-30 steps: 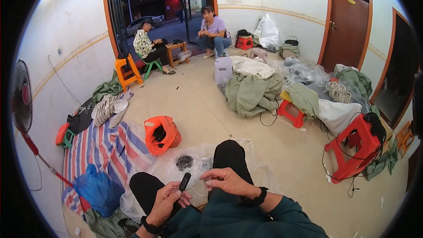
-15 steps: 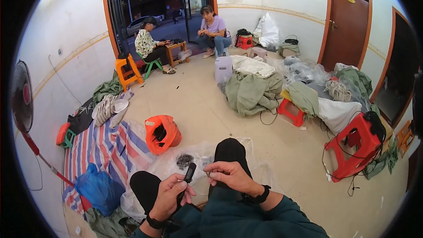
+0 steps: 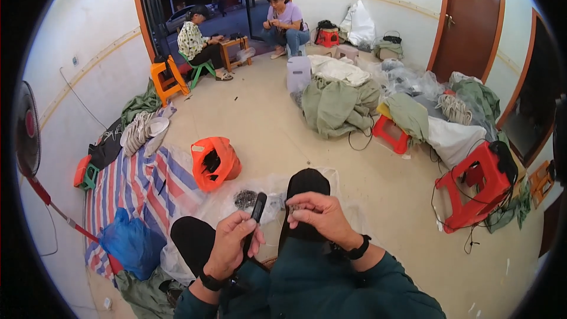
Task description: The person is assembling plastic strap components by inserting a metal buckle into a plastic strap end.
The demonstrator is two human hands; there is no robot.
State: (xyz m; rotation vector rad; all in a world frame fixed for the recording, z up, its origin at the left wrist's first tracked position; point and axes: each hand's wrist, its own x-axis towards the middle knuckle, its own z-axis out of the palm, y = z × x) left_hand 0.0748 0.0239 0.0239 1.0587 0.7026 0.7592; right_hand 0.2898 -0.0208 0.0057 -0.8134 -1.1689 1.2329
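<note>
Upright between the fingers and thumb of my left hand (image 3: 231, 245) is a slim black stick-shaped part (image 3: 258, 207); its lower end disappears behind the fingers. My right hand (image 3: 323, 217) is pinched just to the right of it, with a gap between. At its fingertips something small and greyish shows, too tiny to name. Beyond my knees, a pile of small dark metallic pieces (image 3: 244, 199) lies on a clear plastic sheet (image 3: 224, 208). An orange-red bag (image 3: 231, 165) stands past it, holding black pieces.
Left are a striped sheet (image 3: 127, 192), a blue bag (image 3: 131, 245) and a standing fan (image 3: 28, 127). Red stools (image 3: 458, 195) and cloth-covered bundles (image 3: 336, 109) stand right. Two people sit near the doorway, one by a small wooden table (image 3: 235, 49).
My right hand has lifted slightly and moved right, away from the black part. The left hand still grips that part. The whole view has tipped a little downward.
</note>
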